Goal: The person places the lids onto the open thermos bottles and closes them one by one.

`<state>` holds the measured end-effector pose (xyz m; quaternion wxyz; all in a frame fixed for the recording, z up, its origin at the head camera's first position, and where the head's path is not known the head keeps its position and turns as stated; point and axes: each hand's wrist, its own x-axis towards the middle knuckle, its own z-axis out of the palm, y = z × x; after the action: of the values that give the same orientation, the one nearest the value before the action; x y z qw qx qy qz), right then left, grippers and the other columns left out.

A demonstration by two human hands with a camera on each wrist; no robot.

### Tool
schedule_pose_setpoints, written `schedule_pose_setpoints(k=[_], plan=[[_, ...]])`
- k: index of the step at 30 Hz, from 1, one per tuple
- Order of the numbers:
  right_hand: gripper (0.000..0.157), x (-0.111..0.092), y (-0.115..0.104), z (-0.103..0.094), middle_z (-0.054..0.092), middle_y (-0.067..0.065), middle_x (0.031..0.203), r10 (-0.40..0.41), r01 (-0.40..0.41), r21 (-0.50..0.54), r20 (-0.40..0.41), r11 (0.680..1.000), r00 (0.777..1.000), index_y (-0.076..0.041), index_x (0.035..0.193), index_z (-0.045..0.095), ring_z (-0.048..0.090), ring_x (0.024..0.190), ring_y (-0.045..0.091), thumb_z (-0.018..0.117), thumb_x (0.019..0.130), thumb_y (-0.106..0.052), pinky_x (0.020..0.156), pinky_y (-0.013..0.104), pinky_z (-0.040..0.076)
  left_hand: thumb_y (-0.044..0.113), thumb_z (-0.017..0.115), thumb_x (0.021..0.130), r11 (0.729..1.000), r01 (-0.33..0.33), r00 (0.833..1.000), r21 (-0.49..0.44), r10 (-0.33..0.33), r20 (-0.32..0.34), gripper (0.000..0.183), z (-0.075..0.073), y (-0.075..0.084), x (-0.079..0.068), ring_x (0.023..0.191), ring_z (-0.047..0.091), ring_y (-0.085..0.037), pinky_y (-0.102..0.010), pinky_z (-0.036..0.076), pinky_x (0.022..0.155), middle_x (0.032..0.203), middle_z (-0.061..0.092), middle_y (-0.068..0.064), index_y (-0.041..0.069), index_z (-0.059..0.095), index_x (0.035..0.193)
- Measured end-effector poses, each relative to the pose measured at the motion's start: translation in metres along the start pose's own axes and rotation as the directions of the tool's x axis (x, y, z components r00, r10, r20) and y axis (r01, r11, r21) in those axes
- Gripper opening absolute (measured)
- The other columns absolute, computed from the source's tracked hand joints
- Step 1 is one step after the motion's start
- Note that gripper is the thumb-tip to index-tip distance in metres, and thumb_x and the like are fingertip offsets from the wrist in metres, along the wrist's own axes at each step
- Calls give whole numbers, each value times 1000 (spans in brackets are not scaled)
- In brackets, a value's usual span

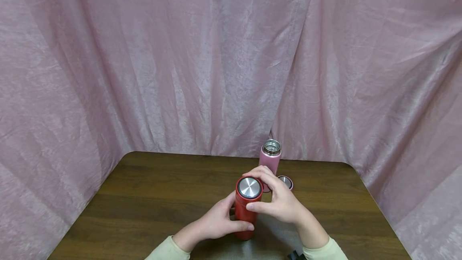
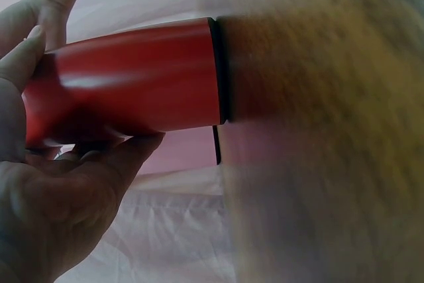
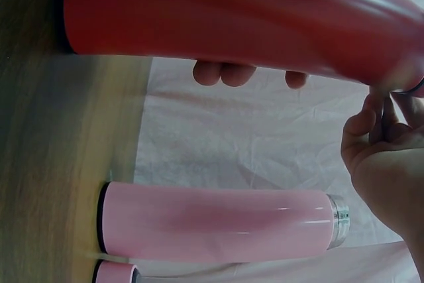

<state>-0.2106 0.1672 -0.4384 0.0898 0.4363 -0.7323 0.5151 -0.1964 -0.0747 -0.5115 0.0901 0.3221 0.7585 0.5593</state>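
Note:
A red thermos bottle (image 1: 245, 214) stands upright near the front of the table, with its silver-topped lid (image 1: 250, 187) on. My left hand (image 1: 216, 220) grips the body, thumb across the near side and fingers around the far side. Up at the lid, my right hand (image 1: 283, 204) holds the rim between thumb and fingers. In the left wrist view the black base of the red thermos bottle (image 2: 146, 77) is close to the tabletop; whether it touches is unclear. Behind it stands a pink thermos bottle (image 3: 218, 220), its steel mouth uncovered.
The pink bottle's lid (image 1: 286, 182) lies on the table just right of that bottle. A brown wooden table (image 1: 151, 196) spreads under everything, with pink curtains (image 1: 216, 71) hanging behind and at the sides. A small black object (image 1: 296, 255) shows by the right wrist.

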Motion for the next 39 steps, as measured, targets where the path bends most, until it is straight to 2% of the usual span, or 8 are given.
schedule_pose_setpoints(k=[8,21,31,39], plan=[[61,-1,0,4,66,0,129,43,-45,-41,-57,998,997,-21,135,69,62,119,20,99,83,-22,86,35,59,31,95,91,1000,3,1000,-11,-3,2,70,0,1,0,118,71,-14,-34,60,101,133,72,7,34,56,149],[62,0,-4,10,63,-1,125,94,-99,-51,-109,994,990,-22,126,65,64,114,20,104,77,-22,84,33,60,28,95,91,1000,-8,1000,-22,8,7,71,0,2,1,118,71,-14,-33,60,101,133,73,6,31,55,150],[65,-1,-8,12,63,-5,122,126,-141,-100,-144,985,982,-24,124,64,64,110,17,106,74,-29,82,34,58,31,96,91,1000,-13,1000,4,13,4,73,0,2,1,120,70,-14,-33,58,104,135,72,8,34,54,152],[67,0,-9,11,62,-4,123,137,-149,-100,-122,984,983,-23,125,63,64,111,18,106,75,-31,85,33,57,30,96,91,1000,-10,1000,-8,10,5,73,0,1,1,120,70,-14,-33,59,103,135,72,7,33,55,151]])
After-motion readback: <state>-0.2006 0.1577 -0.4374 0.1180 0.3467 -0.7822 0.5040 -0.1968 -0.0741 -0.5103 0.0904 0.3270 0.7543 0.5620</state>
